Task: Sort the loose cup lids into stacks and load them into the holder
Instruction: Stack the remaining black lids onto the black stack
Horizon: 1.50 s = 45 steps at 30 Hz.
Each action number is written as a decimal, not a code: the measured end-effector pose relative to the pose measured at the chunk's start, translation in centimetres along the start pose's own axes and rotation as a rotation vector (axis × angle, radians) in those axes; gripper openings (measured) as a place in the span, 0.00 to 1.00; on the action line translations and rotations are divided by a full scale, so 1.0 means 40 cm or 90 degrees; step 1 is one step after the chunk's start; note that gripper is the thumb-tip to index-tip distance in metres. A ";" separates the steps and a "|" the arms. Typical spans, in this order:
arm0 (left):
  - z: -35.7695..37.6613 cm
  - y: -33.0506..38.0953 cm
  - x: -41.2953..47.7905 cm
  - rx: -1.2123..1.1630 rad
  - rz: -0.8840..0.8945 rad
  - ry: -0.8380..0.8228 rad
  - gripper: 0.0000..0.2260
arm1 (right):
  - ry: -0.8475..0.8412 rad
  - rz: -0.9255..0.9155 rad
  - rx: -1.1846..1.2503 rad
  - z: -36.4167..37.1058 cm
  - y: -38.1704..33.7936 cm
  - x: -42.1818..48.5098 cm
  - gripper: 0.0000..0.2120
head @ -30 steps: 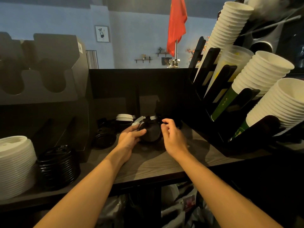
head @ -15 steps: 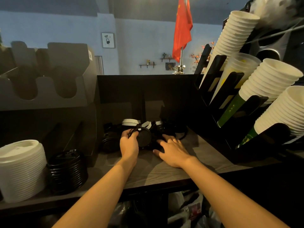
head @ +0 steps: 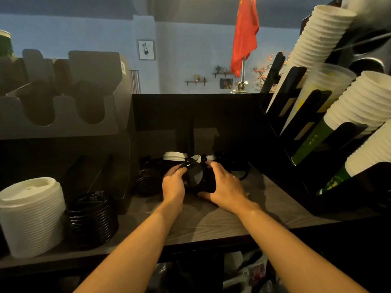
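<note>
Grey slotted holder (head: 63, 115) stands far left. My left hand (head: 174, 183) pinches a tilted black plastic lid (head: 193, 173) at the back of the wooden counter (head: 211, 225); my right hand (head: 225, 187) curls round the adjoining black lids (head: 208, 182). I should align rims before lifting.

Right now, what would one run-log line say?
step: gathering | left hand: grips black lids | right hand: holds black lids | holder: to the left, apart from both hands
</note>
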<state>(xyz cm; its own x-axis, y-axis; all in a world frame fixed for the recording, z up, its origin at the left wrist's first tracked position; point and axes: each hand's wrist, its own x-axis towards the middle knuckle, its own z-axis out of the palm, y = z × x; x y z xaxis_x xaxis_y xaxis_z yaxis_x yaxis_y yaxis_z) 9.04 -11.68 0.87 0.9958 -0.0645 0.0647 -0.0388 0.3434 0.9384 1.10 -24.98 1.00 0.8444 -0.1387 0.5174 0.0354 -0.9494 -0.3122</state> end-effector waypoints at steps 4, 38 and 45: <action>-0.003 0.005 -0.016 0.006 0.003 -0.076 0.08 | 0.068 -0.022 0.091 0.007 0.001 -0.007 0.51; -0.005 -0.018 -0.013 0.090 -0.015 -0.226 0.17 | 0.108 0.152 0.468 0.008 0.043 -0.011 0.14; -0.002 -0.011 -0.022 0.103 -0.001 -0.232 0.13 | 0.100 0.190 0.497 0.004 0.033 -0.014 0.10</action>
<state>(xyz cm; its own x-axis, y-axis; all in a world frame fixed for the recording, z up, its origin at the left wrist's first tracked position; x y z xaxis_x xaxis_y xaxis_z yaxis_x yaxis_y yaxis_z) 8.18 -11.70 0.37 0.9021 -0.4037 0.1526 -0.0791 0.1929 0.9780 0.76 -26.10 0.18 0.7951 -0.4445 0.4126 0.2299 -0.4086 -0.8833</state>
